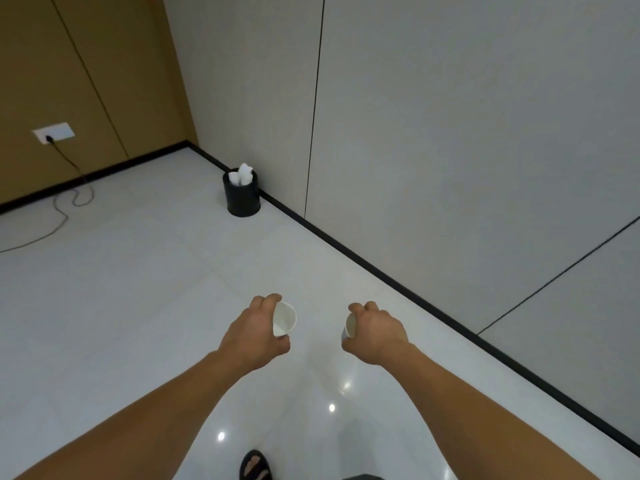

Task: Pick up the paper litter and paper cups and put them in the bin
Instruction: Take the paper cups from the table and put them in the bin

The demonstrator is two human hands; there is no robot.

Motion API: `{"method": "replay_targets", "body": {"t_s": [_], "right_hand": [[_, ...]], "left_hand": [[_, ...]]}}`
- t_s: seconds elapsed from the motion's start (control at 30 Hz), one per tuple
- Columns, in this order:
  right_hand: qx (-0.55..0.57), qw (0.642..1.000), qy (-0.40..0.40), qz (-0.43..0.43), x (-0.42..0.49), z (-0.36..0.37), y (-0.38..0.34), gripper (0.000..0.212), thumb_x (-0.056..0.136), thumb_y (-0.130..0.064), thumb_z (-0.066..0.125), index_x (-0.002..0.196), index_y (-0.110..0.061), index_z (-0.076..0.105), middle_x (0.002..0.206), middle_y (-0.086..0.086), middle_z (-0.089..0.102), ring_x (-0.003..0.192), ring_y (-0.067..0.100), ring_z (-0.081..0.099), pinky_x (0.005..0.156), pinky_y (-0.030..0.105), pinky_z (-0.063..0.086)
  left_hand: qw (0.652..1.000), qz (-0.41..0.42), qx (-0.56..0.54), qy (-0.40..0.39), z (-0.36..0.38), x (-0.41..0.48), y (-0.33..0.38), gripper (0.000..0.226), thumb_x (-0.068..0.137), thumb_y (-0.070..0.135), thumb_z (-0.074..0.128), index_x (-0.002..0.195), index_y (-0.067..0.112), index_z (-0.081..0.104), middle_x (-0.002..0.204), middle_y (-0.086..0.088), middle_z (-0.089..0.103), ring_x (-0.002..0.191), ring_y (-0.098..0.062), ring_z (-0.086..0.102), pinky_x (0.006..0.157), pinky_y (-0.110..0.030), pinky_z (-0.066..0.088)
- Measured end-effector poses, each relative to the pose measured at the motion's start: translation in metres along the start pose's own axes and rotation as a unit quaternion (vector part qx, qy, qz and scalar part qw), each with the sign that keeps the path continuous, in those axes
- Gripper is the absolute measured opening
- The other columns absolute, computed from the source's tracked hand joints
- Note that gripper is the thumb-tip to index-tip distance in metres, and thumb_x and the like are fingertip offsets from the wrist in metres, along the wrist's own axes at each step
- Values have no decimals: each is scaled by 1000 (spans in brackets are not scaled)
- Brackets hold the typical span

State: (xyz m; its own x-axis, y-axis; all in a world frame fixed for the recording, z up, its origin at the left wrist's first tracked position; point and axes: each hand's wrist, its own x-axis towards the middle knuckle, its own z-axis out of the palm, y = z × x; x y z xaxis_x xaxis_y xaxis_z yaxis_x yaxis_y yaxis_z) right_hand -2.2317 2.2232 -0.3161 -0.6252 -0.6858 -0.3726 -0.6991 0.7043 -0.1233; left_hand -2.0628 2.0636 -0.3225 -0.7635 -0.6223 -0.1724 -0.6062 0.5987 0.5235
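Note:
My left hand (254, 329) grips a white paper cup (284, 320) tipped on its side, its mouth facing right. My right hand (375, 332) holds a second white paper cup (349, 329), mostly hidden by the fingers, its mouth facing left. Both hands hover above the pale floor, about level with each other. A black round bin (242, 199) stands far ahead against the wall's dark skirting. White paper litter and a cup (241, 174) stick out of its top.
A grey panelled wall with a dark skirting (398, 282) runs along the right. A black cable (65, 209) trails across the floor at the left from a wall socket (53, 132). My sandalled foot (255, 465) shows at the bottom edge.

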Motion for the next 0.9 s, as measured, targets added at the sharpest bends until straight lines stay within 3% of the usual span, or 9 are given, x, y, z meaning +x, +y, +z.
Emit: {"method": "replay_targets", "body": {"t_s": [0.37,0.73,0.9], "right_hand": [[-32,997,-18,-74,184,-58,-102,70,84,-46,58,145,-24,31,131,4,44,114,25,51,82,33,46],[-26,987,-10,-159,415,-140,-187,72,84,-46,59,146,-26,29,134,4,42,117,26,49,86,35,47],[-41,984,-45,-166,496,-157,-220,73,84,-47,58,147,-26,28,134,4,41,117,26,48,86,35,48]], "left_hand": [[996,-79,-13,43,-79,140,-89,78,76,42,68,142,28,29,134,3,41,110,-22,53,82,-30,47],[986,-141,-16,91,-174,339,-139,82,78,40,71,145,27,26,139,2,38,118,-22,49,92,-33,47],[980,-175,-41,89,-196,409,-175,82,78,39,71,145,27,26,141,2,36,119,-22,49,95,-35,48]]}}
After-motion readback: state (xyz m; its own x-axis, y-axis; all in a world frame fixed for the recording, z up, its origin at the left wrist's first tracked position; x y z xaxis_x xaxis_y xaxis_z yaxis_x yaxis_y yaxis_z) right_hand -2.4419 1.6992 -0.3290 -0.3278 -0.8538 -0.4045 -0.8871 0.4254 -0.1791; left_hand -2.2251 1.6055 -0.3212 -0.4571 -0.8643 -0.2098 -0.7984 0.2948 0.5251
